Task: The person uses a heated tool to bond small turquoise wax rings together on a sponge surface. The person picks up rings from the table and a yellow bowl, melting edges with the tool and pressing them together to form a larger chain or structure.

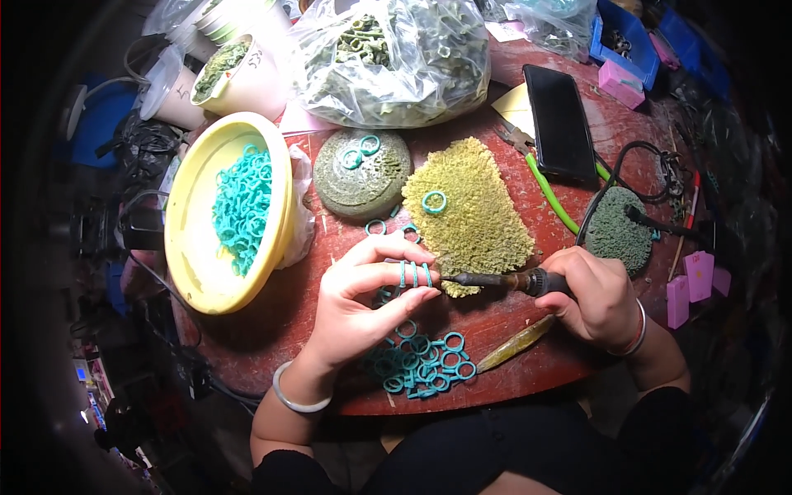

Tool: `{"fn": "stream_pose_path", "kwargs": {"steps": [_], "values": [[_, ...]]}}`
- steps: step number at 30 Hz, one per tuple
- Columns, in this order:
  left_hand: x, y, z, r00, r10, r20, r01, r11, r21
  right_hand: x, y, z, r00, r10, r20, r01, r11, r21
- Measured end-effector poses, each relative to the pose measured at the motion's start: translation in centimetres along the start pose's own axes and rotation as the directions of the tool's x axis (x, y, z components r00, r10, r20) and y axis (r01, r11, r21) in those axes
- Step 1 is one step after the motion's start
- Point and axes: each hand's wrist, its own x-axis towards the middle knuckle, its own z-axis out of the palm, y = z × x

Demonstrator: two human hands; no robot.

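My left hand (363, 289) is closed, with several teal rings (415, 275) in a row on a finger, its thumb pressed near them. My right hand (598, 297) grips the dark handle of a soldering iron (528, 282). The iron points left, its thin tip close to the rings at my left fingertips; whether it touches them I cannot tell. Under the iron lies a rough yellow-green sponge-like mat (474, 210) with one teal ring (434, 202) on it. Below my left hand, a loose pile of teal rings (425, 363) rests on the red table (330, 396).
A yellow bowl (186, 239) of teal pieces stands left, beside a round grey-green block (355, 186) bearing two rings. Behind are a clear plastic bag (396, 91) and tubs. To the right lie a black phone (561, 124), green-handled pliers (549, 194), a green pad (617, 235) and cables.
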Motion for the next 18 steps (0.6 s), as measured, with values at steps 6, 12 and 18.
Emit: {"fn": "stream_pose_path", "kwargs": {"steps": [6, 12, 18], "values": [[0.06, -0.02, 0.05, 0.999, 0.030, 0.020, -0.032, 0.997, 0.064, 0.06, -0.01, 0.25, 1.000, -0.011, 0.006, 0.011, 1.000, -0.011], [0.11, 0.18, 0.08, 0.999, 0.040, 0.032, -0.043, 0.993, 0.107, 0.12, -0.07, 0.16, 1.000, -0.007, 0.028, 0.007, 1.000, -0.009], [0.16, -0.09, 0.06, 0.997, 0.068, 0.035, -0.071, 0.992, 0.106, 0.17, -0.18, 0.15, 1.000, 0.003, 0.014, -0.003, 1.000, -0.003]]}}
